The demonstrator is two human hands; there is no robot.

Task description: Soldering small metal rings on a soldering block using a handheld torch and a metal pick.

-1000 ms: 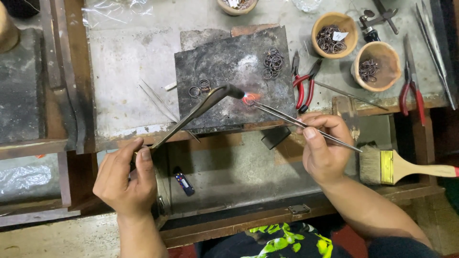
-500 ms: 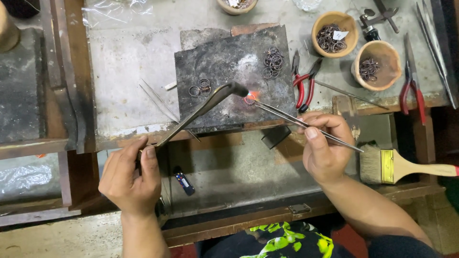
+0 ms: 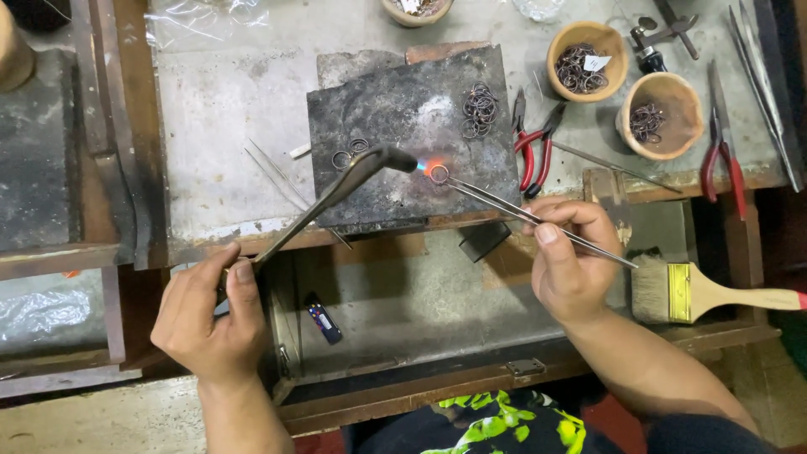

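The left hand [image 3: 210,315] is closed around the handle of a torch [image 3: 336,189], whose nozzle reaches up and to the right of it, its flame on a small ring [image 3: 438,174]. The right hand [image 3: 572,261] pinches tweezers [image 3: 521,214] between thumb and fingers; their tips hold the ring up and to its left, over the dark block [image 3: 403,118]. A brush [image 3: 706,290] lies just right of that hand
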